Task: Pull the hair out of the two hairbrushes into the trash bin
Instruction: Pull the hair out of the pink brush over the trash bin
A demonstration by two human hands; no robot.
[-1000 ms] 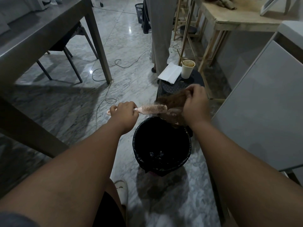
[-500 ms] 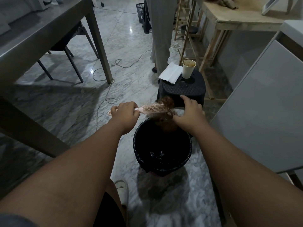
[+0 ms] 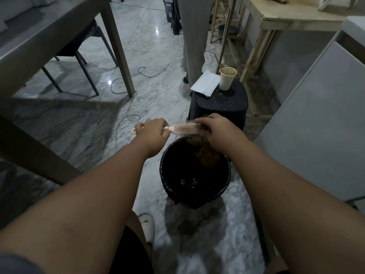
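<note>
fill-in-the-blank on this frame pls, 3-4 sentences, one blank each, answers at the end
1. The left hand grips the pink hairbrush by its ____.
2. The hairbrush is held above the black ____.
3. The right hand is at the ____ end of the hairbrush.
4. The paper cup stands on a dark ____, beside a white paper.

Answers: handle; trash bin; bristle; stool
</note>
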